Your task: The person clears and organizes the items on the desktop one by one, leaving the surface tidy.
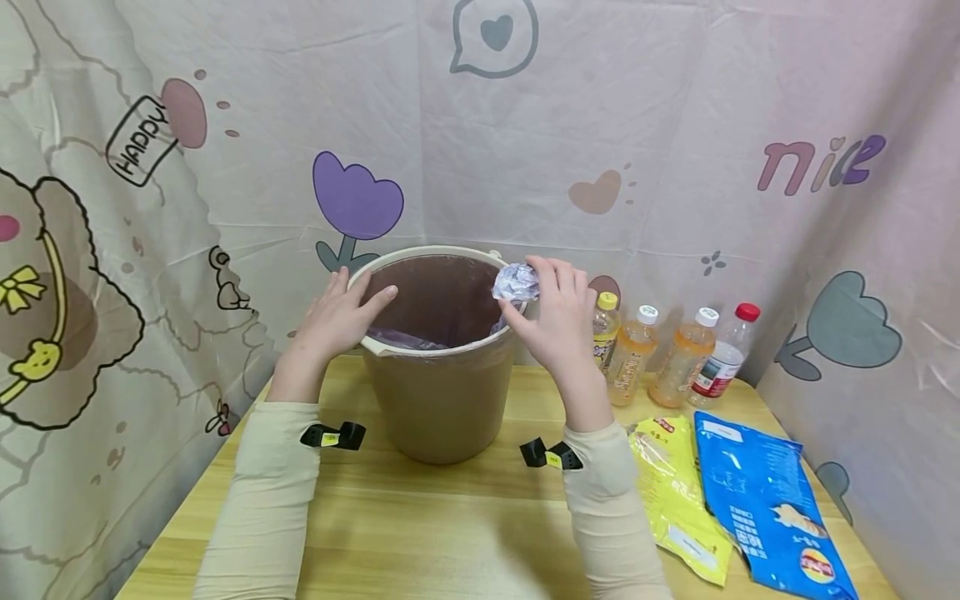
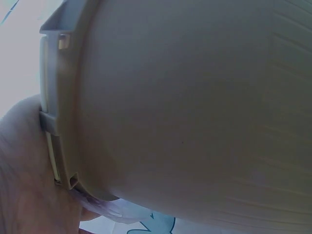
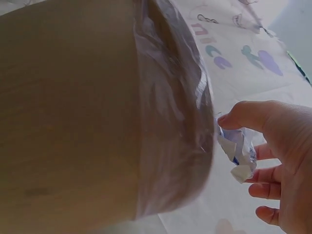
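Observation:
A brown trash can (image 1: 442,408) with a pale rim and a thin clear liner bag (image 3: 161,126) stands upright on the wooden table. Across the left side of its rim rests my left hand (image 1: 330,321), fingers fairly straight and thumb reaching over the opening. In the left wrist view the palm (image 2: 24,165) lies by the rim, the fingertips mostly hidden. At the can's right rim, my right hand (image 1: 558,317) pinches a crumpled paper ball (image 1: 516,282) between thumb and fingers. The ball (image 3: 239,153) looks white with blue marks in the right wrist view.
Several plastic bottles (image 1: 632,358) stand in a row at the back right of the table (image 1: 427,533). In front of them lie a yellow snack bag (image 1: 675,492) and a blue snack bag (image 1: 765,500). A printed curtain (image 1: 480,150) hangs behind.

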Demonstrator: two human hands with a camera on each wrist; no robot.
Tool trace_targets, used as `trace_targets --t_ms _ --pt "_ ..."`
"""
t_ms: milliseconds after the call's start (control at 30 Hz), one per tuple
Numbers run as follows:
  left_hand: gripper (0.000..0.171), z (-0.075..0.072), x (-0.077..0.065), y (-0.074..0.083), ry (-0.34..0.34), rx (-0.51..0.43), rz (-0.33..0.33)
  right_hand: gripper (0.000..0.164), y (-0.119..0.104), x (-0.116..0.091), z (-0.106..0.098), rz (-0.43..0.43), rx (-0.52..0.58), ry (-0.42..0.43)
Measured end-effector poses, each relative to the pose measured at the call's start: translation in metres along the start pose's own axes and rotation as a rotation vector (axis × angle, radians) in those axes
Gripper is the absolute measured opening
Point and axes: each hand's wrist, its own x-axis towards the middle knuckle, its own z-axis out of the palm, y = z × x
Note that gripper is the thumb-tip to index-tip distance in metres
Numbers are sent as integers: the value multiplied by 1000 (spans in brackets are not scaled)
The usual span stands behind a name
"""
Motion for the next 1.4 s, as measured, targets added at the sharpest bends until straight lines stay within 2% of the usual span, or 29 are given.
trace_targets --t_ms 633,1400 --pt "91 0 -1 0 4 3 4 65 -21 13 23 -25 -1 -158" --pt "92 1 -1 1 14 -3 2 63 -36 24 35 -64 -74 -234"
